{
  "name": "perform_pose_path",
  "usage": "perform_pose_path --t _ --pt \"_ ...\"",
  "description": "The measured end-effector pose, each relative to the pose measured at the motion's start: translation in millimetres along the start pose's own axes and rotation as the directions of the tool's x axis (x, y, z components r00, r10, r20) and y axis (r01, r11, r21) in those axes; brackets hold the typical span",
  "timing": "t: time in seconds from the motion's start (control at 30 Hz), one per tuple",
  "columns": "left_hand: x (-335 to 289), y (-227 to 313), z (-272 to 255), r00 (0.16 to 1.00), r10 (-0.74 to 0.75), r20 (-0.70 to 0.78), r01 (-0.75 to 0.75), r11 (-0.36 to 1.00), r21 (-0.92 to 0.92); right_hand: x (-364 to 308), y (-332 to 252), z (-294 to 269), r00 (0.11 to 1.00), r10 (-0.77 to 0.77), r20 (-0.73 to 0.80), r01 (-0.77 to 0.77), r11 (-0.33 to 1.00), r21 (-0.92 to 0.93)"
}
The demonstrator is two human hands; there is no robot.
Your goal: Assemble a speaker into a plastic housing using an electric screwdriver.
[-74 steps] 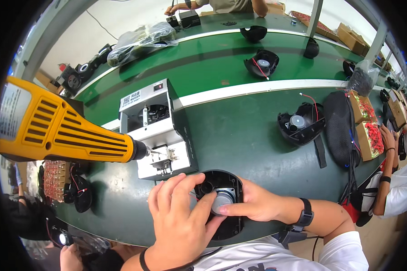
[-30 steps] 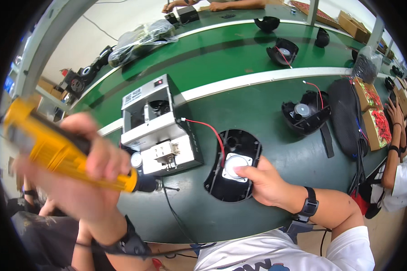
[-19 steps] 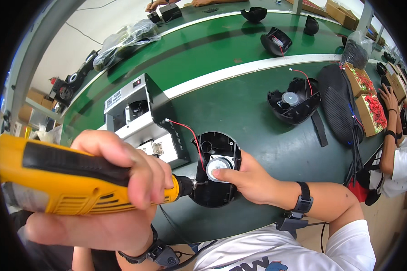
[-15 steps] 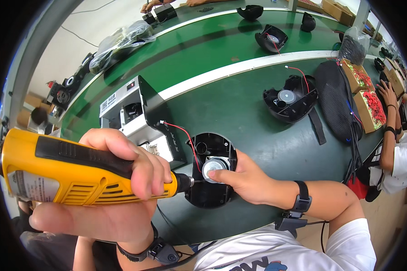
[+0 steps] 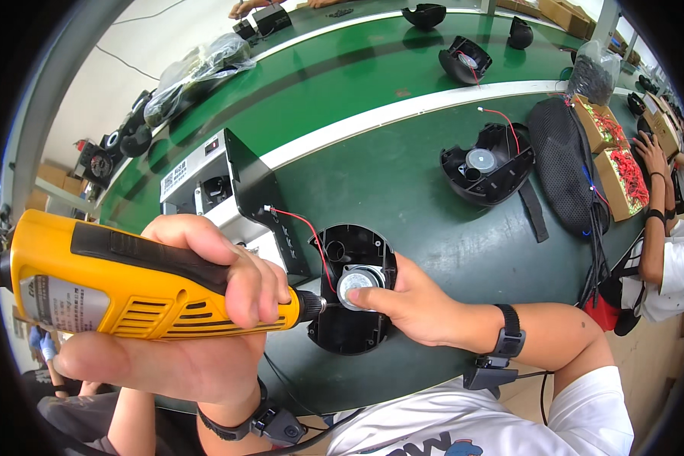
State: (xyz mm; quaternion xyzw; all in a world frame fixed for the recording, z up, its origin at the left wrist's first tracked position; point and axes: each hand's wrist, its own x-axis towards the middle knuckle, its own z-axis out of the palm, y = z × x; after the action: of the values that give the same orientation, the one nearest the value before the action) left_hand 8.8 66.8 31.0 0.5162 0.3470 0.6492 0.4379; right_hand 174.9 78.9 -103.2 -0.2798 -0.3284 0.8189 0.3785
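Observation:
My left hand (image 5: 213, 304) is closed around a yellow-and-black electric screwdriver (image 5: 152, 285), held nearly level. Its tip points right and meets the left edge of a round silver speaker (image 5: 355, 286); the exact contact point is too small to make out. The speaker sits inside an open black plastic housing (image 5: 349, 332), and a red wire with a white plug (image 5: 296, 214) trails from it. From the right, my right hand (image 5: 414, 300) grips the housing's rim, thumb pressed on the speaker and the other fingers hidden behind.
Behind the screwdriver stands a silver-and-black machine (image 5: 205, 178). A second housing with speaker (image 5: 485, 167) lies to the right, beside a black mesh pouch (image 5: 562, 163) and cartons of red wires (image 5: 623, 182). Further housings (image 5: 465, 59) sit on the green belt. Co-workers' hands (image 5: 652, 158) show at the edges.
My hands hold almost the same pose, with the screwdriver tilted slightly more. A housing on the belt has shifted a little right. At the far left, a blue-gloved hand has come into view.

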Motion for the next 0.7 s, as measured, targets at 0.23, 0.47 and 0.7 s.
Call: perform_pose_path --t 0.23,0.47,0.7 --pt "-1 -1 0 1.0 0.01 0.021 -0.01 1.0 -0.001 0 0 2 1.0 0.004 -0.004 -0.004 1.0 -0.024" --pt "-15 -7 5 0.996 0.056 -0.073 -0.052 0.998 0.045 2 1 3 0.999 -0.016 -0.031 0.015 1.0 -0.022" --pt "-9 -9 -8 0.988 0.094 0.119 -0.087 0.994 -0.067 1 -1 6 1.0 0.005 -0.007 -0.005 1.0 -0.021"
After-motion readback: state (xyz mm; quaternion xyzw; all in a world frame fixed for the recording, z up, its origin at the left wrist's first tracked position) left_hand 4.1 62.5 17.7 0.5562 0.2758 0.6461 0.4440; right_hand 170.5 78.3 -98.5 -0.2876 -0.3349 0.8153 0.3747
